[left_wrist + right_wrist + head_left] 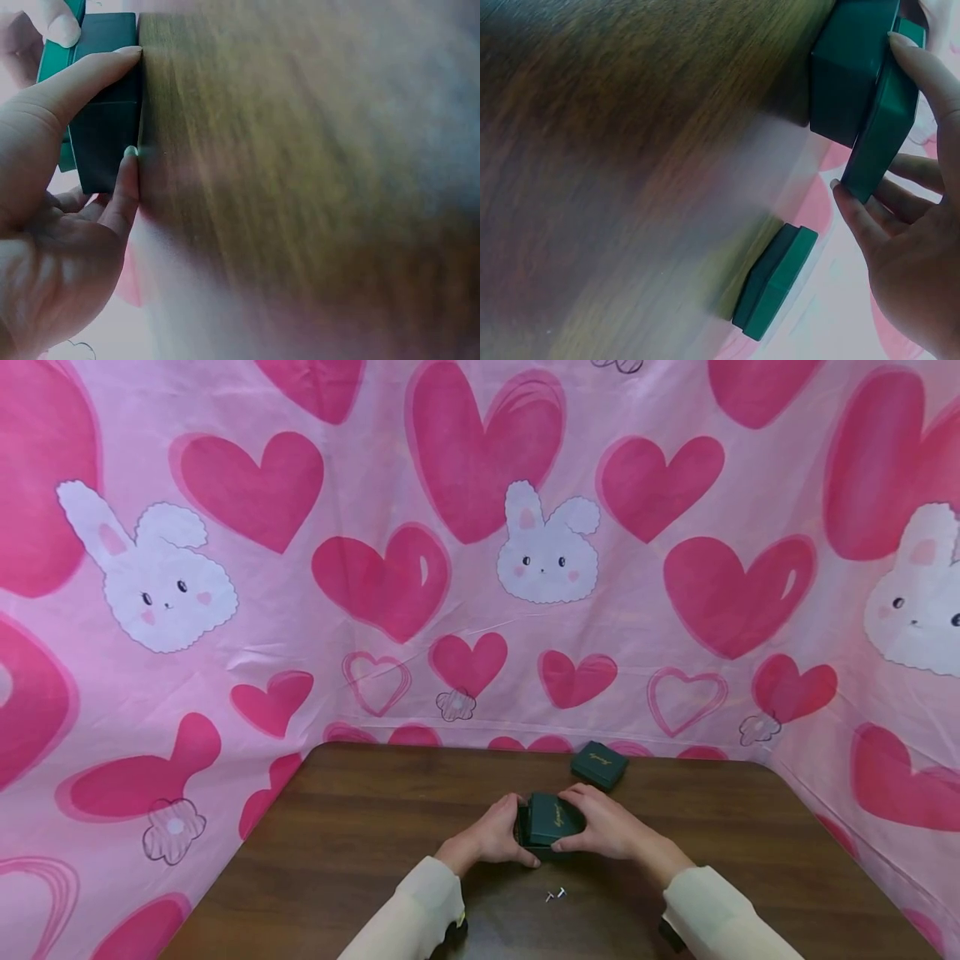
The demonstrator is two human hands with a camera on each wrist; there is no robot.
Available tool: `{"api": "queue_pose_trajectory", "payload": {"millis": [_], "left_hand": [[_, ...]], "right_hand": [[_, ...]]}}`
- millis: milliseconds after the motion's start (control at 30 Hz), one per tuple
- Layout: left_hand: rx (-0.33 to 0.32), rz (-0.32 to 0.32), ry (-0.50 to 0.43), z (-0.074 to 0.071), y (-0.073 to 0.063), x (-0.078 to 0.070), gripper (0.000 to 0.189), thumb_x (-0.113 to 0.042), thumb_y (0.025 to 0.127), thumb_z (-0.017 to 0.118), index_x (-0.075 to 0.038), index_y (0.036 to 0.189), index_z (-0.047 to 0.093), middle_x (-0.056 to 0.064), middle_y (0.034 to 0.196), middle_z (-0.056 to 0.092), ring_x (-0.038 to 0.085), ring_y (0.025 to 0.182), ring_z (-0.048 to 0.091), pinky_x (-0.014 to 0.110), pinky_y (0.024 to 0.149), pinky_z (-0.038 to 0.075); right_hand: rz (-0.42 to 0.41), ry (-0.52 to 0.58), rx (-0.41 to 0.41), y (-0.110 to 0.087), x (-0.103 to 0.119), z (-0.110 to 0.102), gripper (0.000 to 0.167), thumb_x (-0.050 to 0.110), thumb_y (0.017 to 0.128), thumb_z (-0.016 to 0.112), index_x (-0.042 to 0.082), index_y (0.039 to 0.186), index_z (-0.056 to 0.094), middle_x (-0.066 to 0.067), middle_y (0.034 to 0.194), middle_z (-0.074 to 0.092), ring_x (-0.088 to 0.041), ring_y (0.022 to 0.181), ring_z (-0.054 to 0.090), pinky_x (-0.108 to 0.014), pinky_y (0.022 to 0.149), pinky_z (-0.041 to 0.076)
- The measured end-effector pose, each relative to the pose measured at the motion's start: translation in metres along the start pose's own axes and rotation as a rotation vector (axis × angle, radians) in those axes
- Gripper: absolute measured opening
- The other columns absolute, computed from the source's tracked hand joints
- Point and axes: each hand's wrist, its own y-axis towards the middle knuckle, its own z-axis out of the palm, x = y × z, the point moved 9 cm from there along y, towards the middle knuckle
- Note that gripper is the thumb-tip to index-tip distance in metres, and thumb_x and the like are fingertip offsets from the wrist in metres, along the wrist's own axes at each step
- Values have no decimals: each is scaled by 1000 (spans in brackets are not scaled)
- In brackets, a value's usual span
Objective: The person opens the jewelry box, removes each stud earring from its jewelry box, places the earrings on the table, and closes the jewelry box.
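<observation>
A dark green gift box point(553, 821) stands at the middle of the brown table point(352, 827), held between both hands. My left hand point(516, 837) grips its left side; in the left wrist view its fingers point(90, 75) curl round the dark base point(109, 135). My right hand point(579, 820) grips the right side. In the right wrist view its thumb and fingers point(855, 217) pinch the lighter green lid point(881, 120), which sits a little askew on the base point(851, 67). Whatever is inside the box is hidden.
A second, flatter green box point(600, 764) lies behind and to the right, near the table's back edge, also seen in the right wrist view point(776, 281). Two tiny silver pieces point(555, 894) lie in front of the hands. A pink heart-and-bunny cloth point(480, 568) walls the table.
</observation>
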Motion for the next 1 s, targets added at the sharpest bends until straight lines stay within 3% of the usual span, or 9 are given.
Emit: {"api": "queue_pose_trajectory", "payload": {"millis": [167,633,1000], "left_hand": [[1,-4,36,1,-1,0,84,-37,70,95,-6,134,49,2,121,54,16,108,54,38,105,47],[9,-19,23,1,-1,2,80,-34,71,95,-6,130,50,1,116,52,16,105,53,37,103,48],[24,-31,-1,0,-3,0,81,-31,73,94,-5,134,48,2,118,51,18,107,53,40,105,47]], "right_hand": [[27,14,8,-1,-4,0,85,54,76,85,3,138,59,-14,139,55,-31,121,55,-58,104,46],[79,26,-13,-5,-13,-2,84,55,76,85,6,139,59,-12,136,57,-28,115,56,-56,100,49],[69,45,-23,-9,-15,-4,84,52,78,84,2,140,57,-14,138,55,-29,118,54,-57,102,48]]}}
